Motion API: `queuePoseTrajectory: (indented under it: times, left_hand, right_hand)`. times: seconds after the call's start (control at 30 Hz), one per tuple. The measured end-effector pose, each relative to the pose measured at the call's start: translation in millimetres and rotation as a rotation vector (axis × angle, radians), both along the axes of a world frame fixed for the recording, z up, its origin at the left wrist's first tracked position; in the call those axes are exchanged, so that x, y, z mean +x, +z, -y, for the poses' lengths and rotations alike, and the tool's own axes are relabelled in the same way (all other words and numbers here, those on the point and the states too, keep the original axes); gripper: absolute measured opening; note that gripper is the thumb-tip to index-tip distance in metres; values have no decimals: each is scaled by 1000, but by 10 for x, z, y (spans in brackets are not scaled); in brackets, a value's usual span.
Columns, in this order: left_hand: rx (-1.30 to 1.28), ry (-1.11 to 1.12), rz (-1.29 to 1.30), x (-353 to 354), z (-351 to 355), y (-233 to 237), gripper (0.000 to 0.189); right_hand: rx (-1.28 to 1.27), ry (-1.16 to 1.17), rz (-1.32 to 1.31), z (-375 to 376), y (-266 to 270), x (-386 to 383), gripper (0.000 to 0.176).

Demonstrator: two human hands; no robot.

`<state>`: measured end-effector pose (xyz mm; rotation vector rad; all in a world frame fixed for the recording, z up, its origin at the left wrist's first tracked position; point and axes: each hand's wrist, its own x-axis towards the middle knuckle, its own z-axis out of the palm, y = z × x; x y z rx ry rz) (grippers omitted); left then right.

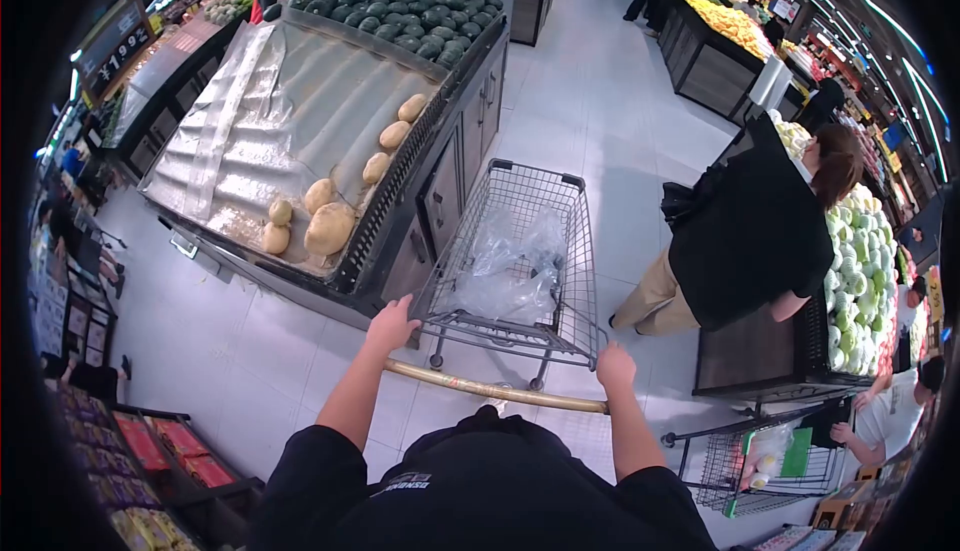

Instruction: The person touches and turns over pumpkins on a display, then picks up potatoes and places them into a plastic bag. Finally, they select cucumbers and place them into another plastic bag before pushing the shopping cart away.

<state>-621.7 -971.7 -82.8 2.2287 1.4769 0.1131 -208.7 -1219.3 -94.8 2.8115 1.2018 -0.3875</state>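
Note:
A wire shopping cart (582, 251) stands in front of me, with clear plastic bags (505, 266) lying in its basket. Its yellowish handle bar (490, 388) runs between my arms. At the cart's left rear corner is my left hand (393, 326), its fingers spread and pointing to the basket edge. My right hand (615, 364) is closed at the right rear corner, above the bar's right end; what its fingers wrap is too small to make out.
Left of the cart, a produce stand (350, 261) holds several tan root vegetables (330, 228) and dark green squashes (430, 16). A person in black (750, 231) stands close on the right by green produce (860, 271). Another cart (720, 461) is at the lower right.

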Motion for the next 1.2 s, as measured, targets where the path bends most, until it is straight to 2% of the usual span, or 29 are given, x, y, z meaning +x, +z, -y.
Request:
queuePoseTrajectory:
  times: [0.03, 0.07, 0.1, 0.17, 0.23, 0.3, 0.33, 0.4, 0.43, 0.5, 0.53, 0.6, 0.73, 0.87, 0.97, 1.03, 1.07, 1.13, 1.17, 1.2]
  left_hand:
    - [3, 14, -18, 40, -121, 4, 44]
    - [14, -43, 27, 105, -245, 3, 35]
    - [23, -101, 76, 173, -361, 20, 27]
    - [23, -142, 59, 269, -567, 41, 28]
    - [13, -189, 48, 387, -749, 32, 31]
    - [27, -208, -41, 530, -917, 23, 36]
    - [21, -204, -44, 614, -984, 25, 36]
    - [65, -235, -103, 800, -1147, 80, 50]
    - [66, -245, -112, 895, -1252, 133, 50]
    - [-12, -339, -265, 1095, -1490, 193, 65]
    - [-12, -351, -266, 1169, -1625, 134, 65]
    - [28, -424, -450, 1360, -1896, 9, 67]
    - [-27, -426, -534, 1682, -2363, -41, 57]
    - [5, -393, -452, 1980, -2800, -14, 39]
    - [-18, -380, -452, 2196, -3153, -17, 39]
    - [-21, -384, -447, 2360, -3369, 40, 37]
    - [-22, -391, -442, 2424, -3471, 0, 37]
    - [-29, -377, -396, 2552, -3688, 17, 38]
    - [-23, -384, -397, 2604, -3788, 29, 38]
    - [-19, -388, -400, 2674, -3877, 32, 40]
  right_hand:
    - [64, 5, -12, -110, -19, 70, 30]
    - [127, 11, -21, -216, -25, 163, 28]
    - [41, 64, -57, -359, -27, 261, 26]
    - [1, 38, -122, -599, -74, 374, 28]
    - [-49, 7, -181, -812, 72, 376, 31]
    - [-40, -30, -64, -1033, 198, 250, 37]
    - [-46, -26, -68, -1138, 90, 322, 37]
    - [-98, 170, 124, -1346, -159, 420, 38]
    - [-96, 161, 115, -1414, -223, 475, 38]
    - [43, 338, 84, -1592, -254, 599, 41]
    - [42, 326, 83, -1697, -220, 650, 41]
    - [-162, 316, -84, -1955, -112, 799, 42]
    - [-154, 333, -47, -2408, -105, 1120, 40]
    - [-176, 325, -58, -2877, -71, 1428, 36]
    - [-136, 321, -72, -3151, -76, 1643, 37]
    - [-43, 307, -146, -3263, -117, 1763, 49]
    - [-46, 300, -142, -3267, -116, 1787, 49]
    - [97, 333, -146, -3336, -38, 1779, 73]
    - [102, 325, -145, -3433, -14, 1811, 73]
    - [27, 308, -177, -3548, 8, 1888, 82]
